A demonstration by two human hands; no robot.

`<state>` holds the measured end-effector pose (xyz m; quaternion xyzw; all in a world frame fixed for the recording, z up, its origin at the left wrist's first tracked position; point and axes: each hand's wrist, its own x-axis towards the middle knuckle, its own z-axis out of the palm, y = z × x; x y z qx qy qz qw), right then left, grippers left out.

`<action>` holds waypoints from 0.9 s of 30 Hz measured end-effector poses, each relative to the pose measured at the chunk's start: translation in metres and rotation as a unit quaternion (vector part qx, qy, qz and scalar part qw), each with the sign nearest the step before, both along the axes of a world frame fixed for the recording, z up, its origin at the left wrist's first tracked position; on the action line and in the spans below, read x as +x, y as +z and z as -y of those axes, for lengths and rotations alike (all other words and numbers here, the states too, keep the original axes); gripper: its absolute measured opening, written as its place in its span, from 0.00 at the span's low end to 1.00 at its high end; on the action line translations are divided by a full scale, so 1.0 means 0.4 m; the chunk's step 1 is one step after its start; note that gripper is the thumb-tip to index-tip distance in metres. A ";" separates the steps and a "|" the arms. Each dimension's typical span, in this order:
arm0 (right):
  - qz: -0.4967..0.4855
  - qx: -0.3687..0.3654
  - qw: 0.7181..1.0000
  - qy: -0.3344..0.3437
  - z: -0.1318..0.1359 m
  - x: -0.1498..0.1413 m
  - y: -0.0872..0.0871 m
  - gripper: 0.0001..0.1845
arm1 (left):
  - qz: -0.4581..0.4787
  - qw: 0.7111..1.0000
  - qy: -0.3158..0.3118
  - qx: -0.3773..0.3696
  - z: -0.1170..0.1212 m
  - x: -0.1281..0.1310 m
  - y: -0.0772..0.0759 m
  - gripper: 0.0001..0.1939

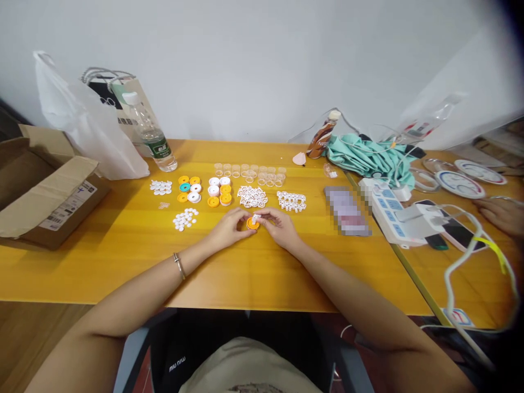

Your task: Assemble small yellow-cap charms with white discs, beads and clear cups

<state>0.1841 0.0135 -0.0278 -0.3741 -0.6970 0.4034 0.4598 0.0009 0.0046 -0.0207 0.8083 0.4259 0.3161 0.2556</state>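
Between my hands, just above the table, is an orange round plastic piece (251, 224). My left hand (230, 228) grips its left side with thumb and fingers. A small white plastic part (256, 218) is pinched in my right hand (280, 227) at the top of the orange piece; whether it is seated there I cannot tell. Right behind my hands lies a heap of white openwork parts (252, 196). Rows of white toothed parts (291, 201) lie to its right. Orange and white round caps (213, 201) stand in stacks to the left, one cap (185, 187) being teal.
Clear small cups (245, 170) line the back. White discs (185, 219) lie at left, near a water bottle (158, 147) and a cardboard box (61, 202). Rightward are a coffee bottle (323, 135), teal cloth (368, 155), a power strip (387, 213) and another person's hand (501, 214).
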 end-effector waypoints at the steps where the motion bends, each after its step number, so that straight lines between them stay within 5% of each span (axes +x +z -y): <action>1: 0.008 0.008 1.000 0.004 0.001 0.001 0.000 0.07 | 0.000 1.000 -0.001 -0.001 0.000 0.000 0.001 0.14; 16: 0.062 0.123 0.990 0.026 0.009 -0.008 0.005 0.04 | 0.004 1.000 -0.011 -0.007 -0.004 -0.004 -0.004 0.14; 27: 0.019 0.060 0.996 0.061 -0.011 -0.003 0.004 0.02 | 0.021 0.999 -0.034 -0.032 -0.011 -0.011 -0.002 0.15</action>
